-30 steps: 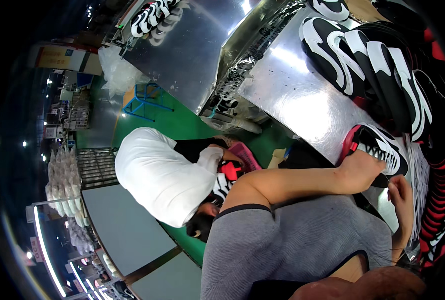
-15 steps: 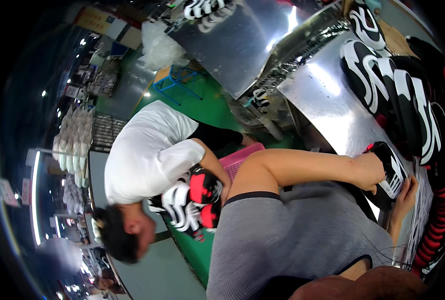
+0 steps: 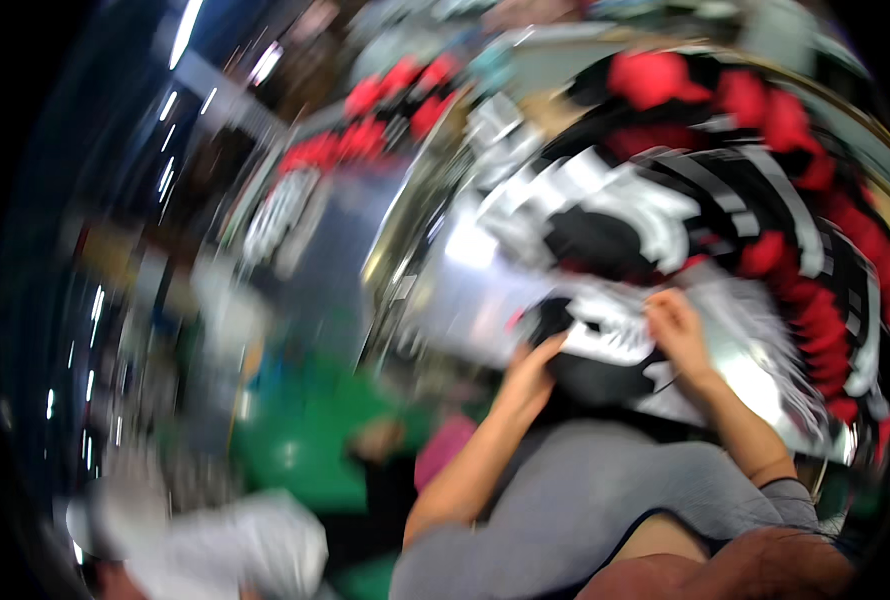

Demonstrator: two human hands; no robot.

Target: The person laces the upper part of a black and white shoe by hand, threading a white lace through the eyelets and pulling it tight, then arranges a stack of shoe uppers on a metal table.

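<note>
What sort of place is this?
Likely a shoe workshop or factory, though the view is blurred: one shoe being held, a large pile of similar black, white and red ones, and white lace-like strands beside that pile.

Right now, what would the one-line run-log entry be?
left hand: holds black-and-white shoe upper; right hand: at its right edge, grip unclear; beyond: piled uppers; view: blurred

green floor (image 3: 295,455), metal table (image 3: 350,235), strip light (image 3: 185,34)
</note>
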